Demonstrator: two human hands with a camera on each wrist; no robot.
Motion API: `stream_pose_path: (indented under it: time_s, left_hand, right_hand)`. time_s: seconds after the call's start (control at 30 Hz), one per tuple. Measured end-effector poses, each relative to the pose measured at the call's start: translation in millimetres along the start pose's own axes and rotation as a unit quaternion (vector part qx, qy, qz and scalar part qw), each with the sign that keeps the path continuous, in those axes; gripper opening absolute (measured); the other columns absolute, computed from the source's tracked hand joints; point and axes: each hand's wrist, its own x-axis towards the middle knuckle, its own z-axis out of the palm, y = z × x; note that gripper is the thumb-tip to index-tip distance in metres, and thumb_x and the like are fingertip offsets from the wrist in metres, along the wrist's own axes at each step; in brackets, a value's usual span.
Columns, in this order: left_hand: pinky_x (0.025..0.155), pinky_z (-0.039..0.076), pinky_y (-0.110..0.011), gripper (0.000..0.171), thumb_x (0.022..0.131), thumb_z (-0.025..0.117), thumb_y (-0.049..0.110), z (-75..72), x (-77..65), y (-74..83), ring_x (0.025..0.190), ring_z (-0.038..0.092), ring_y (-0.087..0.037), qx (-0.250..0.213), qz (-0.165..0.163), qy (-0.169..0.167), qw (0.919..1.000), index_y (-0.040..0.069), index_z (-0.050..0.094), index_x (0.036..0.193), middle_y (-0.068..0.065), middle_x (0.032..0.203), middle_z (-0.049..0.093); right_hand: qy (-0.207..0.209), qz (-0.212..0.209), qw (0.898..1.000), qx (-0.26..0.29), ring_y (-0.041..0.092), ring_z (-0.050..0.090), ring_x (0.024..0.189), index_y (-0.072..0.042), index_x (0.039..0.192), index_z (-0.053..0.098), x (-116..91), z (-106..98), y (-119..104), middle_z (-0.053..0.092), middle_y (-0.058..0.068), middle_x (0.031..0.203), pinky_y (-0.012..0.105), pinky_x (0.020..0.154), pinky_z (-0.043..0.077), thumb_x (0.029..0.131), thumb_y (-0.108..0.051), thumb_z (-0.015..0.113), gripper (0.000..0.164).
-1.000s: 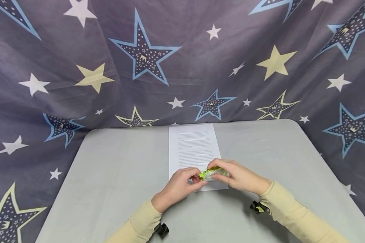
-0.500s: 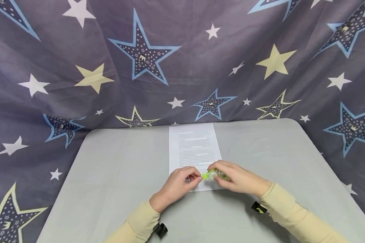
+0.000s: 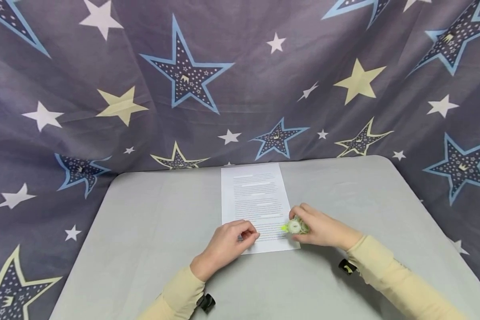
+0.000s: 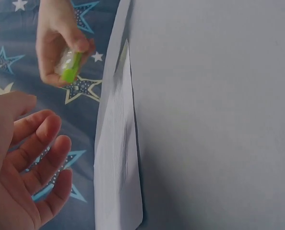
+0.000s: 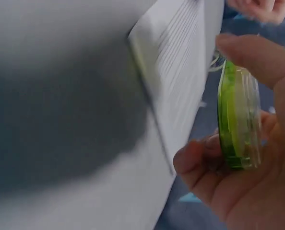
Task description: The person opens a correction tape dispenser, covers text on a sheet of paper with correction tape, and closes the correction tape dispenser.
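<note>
My right hand grips a correction tape dispenser, a clear and bright green case with a white roll, above the sheet's right edge. In the right wrist view the dispenser sits between the thumb and the fingers. A printed sheet of paper lies on the table, with several white gaps in its text lines. Over its lower left part is my left hand, loosely curled and holding nothing. The left wrist view shows its fingers apart from the thumb; whether it touches the paper, I cannot tell.
A light grey table spreads around the sheet. Behind it and at both sides hangs a dark star-patterned cloth. Each sleeve carries a black wrist device, one on the left wrist and one on the right.
My right hand has moved right with the correction tape dispenser, away from the left hand. The left hand has drawn slightly left, its fingertips now apart from the dispenser.
</note>
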Motion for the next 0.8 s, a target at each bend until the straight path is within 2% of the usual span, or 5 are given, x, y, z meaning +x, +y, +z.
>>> stream_pose_path:
  time_s: [0.1,0.23,0.43,0.6,0.8]
  left_hand:
    - [0.066,0.049,-0.02,0.01,0.096,0.076,0.023,-3.0,-2.1,-1.7,0.071,0.056,0.001,0.006,-0.004,-0.005,1.0,0.022,0.073,0.086,0.018,0.077,0.061]
    - [0.067,0.049,-0.02,0.014,0.093,0.079,0.03,-6.4,-5.8,-5.1,0.073,0.06,-0.003,0.012,-0.002,-0.014,0.9998,0.025,0.072,0.082,0.019,0.077,0.061]
    - [0.069,0.051,-0.022,0.015,0.091,0.081,0.035,-12.1,-9.6,-9.0,0.076,0.063,-0.004,0.027,-0.006,-0.016,0.9995,0.026,0.073,0.083,0.019,0.079,0.064]
    - [0.069,0.052,-0.026,0.011,0.092,0.08,0.029,-15.2,-13.0,-15.0,0.078,0.064,-0.009,0.048,-0.018,0.012,0.9986,0.021,0.074,0.09,0.013,0.083,0.065]
    - [0.071,0.054,-0.031,0.016,0.092,0.08,0.026,-17.4,-16.7,-21.0,0.084,0.064,-0.01,0.077,-0.043,0.04,0.9953,0.014,0.075,0.101,0.008,0.09,0.068]
  right_hand:
    - [0.006,0.026,1.0,0.006,0.01,0.054,0.08,-0.009,0.114,0.056,0.5,-7.2,18.6,0.056,0.002,0.099,0.026,0.067,0.053,0.083,-0.013,0.086,0.043]
    - [0.032,0.06,0.998,-0.01,0.015,0.059,0.081,-0.011,0.113,0.062,0.7,-22.4,45.2,0.06,0.005,0.1,0.03,0.067,0.055,0.084,-0.015,0.086,0.038]
    - [0.054,0.109,0.991,-0.047,0.024,0.059,0.082,-0.007,0.113,0.068,2.2,-45.4,81.3,0.057,0.016,0.102,0.045,0.071,0.057,0.085,-0.018,0.087,0.035]
    - [0.058,0.145,0.985,-0.078,0.03,0.06,0.081,-0.001,0.113,0.066,7.4,-55.8,107.8,0.056,0.021,0.1,0.057,0.076,0.057,0.088,-0.022,0.084,0.037]
    - [0.049,0.181,0.977,-0.101,0.036,0.059,0.085,0.001,0.119,0.064,10.1,-60.4,125.3,0.057,0.027,0.104,0.058,0.076,0.054,0.092,-0.027,0.08,0.042]
